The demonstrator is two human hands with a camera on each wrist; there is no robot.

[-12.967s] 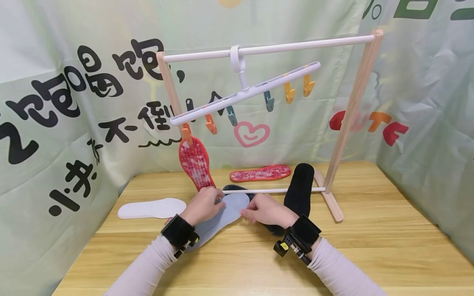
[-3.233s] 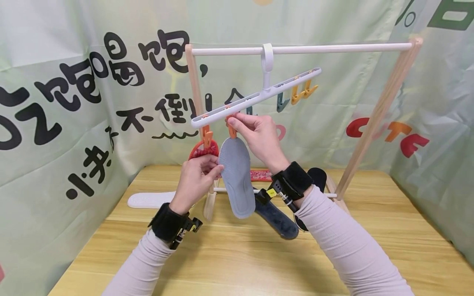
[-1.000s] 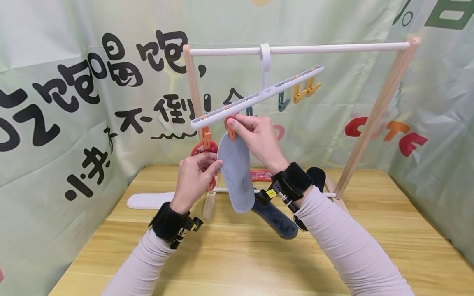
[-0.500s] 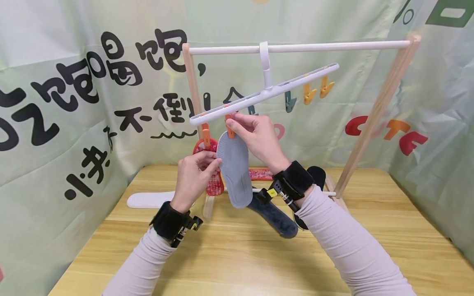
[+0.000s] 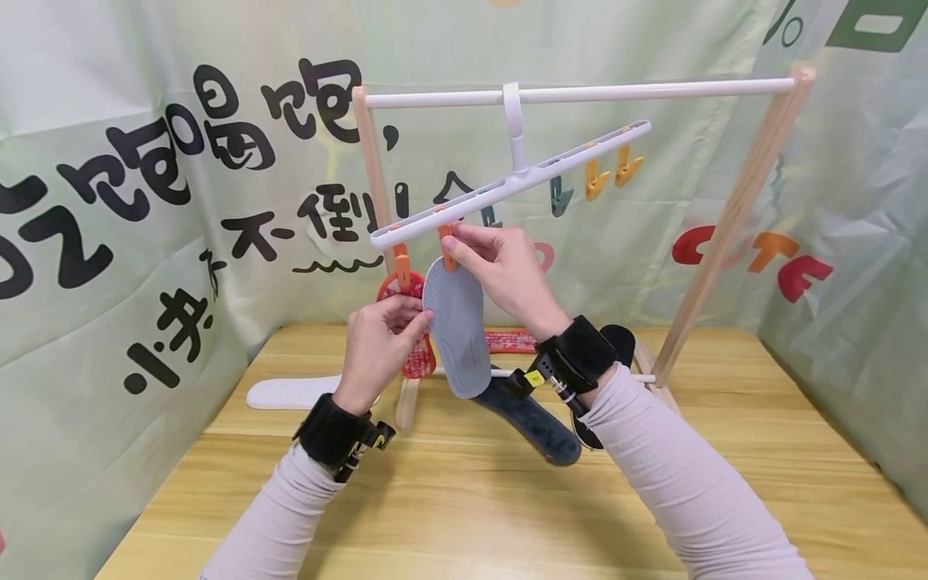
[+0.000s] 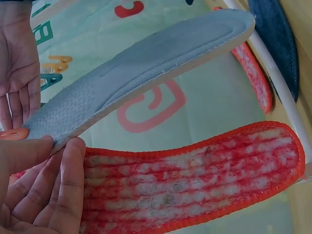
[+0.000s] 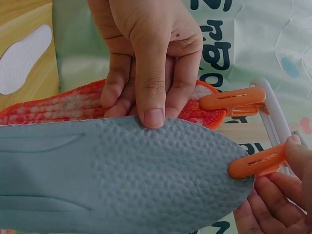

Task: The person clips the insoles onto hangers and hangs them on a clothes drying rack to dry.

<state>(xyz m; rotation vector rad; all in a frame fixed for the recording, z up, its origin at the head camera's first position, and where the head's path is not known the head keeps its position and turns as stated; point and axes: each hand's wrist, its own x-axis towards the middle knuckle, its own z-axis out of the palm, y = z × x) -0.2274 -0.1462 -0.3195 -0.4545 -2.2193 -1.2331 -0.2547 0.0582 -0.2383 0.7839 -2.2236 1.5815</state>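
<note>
My left hand (image 5: 383,342) pinches the side edge of a grey-blue insole (image 5: 462,342) between thumb and fingers. At the top end of that insole sits an orange clip (image 7: 257,162), and my right hand (image 5: 513,270) squeezes the clip's upper part between thumb and fingers. The clip hangs from a tilted white hanger (image 5: 547,169). Just behind my left hand, a red-and-white insole (image 6: 190,175) hangs from another orange clip (image 7: 233,100) at the hanger's low left end. In the right wrist view the clip's jaws overlap the insole's tip.
The hanger hooks onto a wooden rack (image 5: 735,217) with a white top rod (image 5: 652,92). Teal clips (image 5: 560,197) and yellow clips (image 5: 596,181) hang farther right. On the table (image 5: 464,499) lie a white insole (image 5: 290,393), a red insole (image 5: 510,341), a dark blue insole (image 5: 532,423) and a black insole (image 5: 619,342).
The grey-blue insole, earlier low over the table in both hands, is now up at the orange clip. Over the last second it has risen slightly, and the hanger's right end has swung a little.
</note>
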